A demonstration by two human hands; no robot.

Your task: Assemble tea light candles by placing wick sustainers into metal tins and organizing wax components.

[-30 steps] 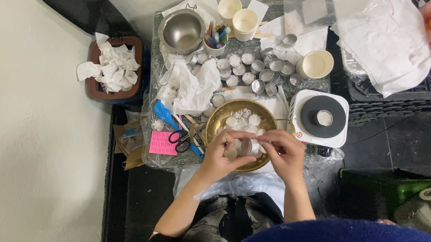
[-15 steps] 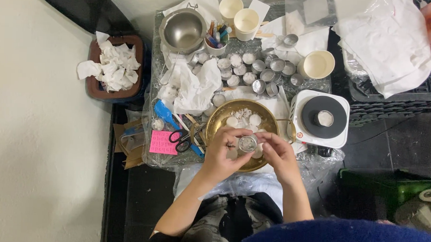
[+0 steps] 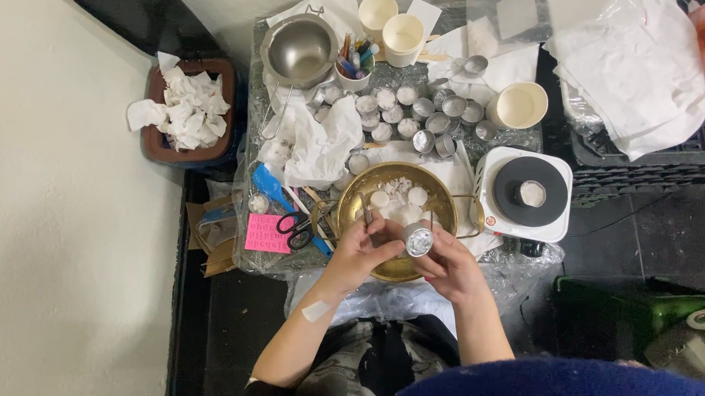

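Both hands meet low in the middle of the frame, right over the near rim of the brass bowl (image 3: 352,202). The left hand (image 3: 362,253) curls its fingers around the side of a small metal tealight cup (image 3: 419,241), and the right hand (image 3: 452,265) pinches the same cup from the other side, so the cup sits gripped between the two, its shiny open face tilted up toward the camera. Inside the bowl, white wax discs (image 3: 399,198) lie in a loose heap just above the hands. To the right of the bowl stands a white hot plate (image 3: 555,221) with a little cup on its dark ring. Left of the bowl, black-handled scissors (image 3: 297,229) rest beside a pink note (image 3: 265,234). Higher up, rows of empty metal cups (image 3: 418,114) crowd the table.
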